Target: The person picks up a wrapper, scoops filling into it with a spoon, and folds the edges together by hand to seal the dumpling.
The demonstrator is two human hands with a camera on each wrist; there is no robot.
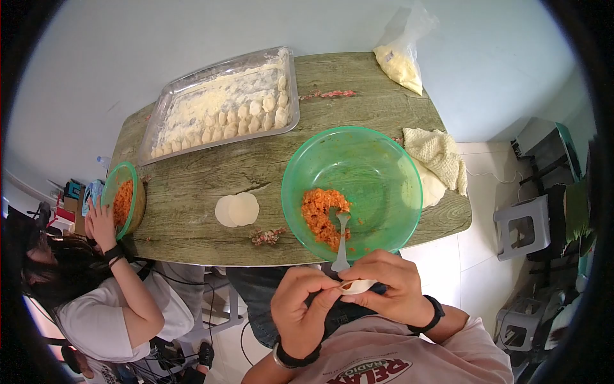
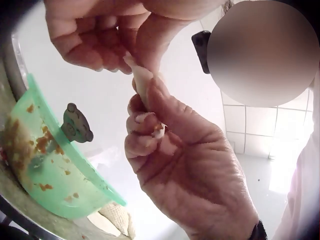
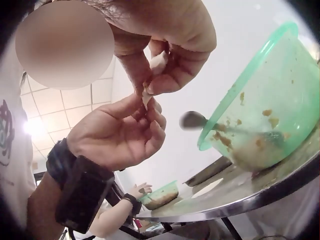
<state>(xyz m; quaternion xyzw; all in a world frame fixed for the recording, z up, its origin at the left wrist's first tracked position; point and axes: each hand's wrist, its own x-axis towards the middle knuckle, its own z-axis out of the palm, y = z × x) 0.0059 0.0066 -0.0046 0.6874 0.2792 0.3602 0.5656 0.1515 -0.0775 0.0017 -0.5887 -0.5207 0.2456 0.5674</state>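
At the frame's lower centre, the left hand (image 1: 302, 308) and right hand (image 1: 398, 289) pinch 1 part-closed dumpling (image 1: 360, 287) between them — long axis running sideways.

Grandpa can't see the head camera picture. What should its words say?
Someone's left hand and right hand pinch a folded dough wrapper in front of a green bowl holding orange filling. A metal tray on the table holds rows of dumplings, and another person is beside a second bowl at left.
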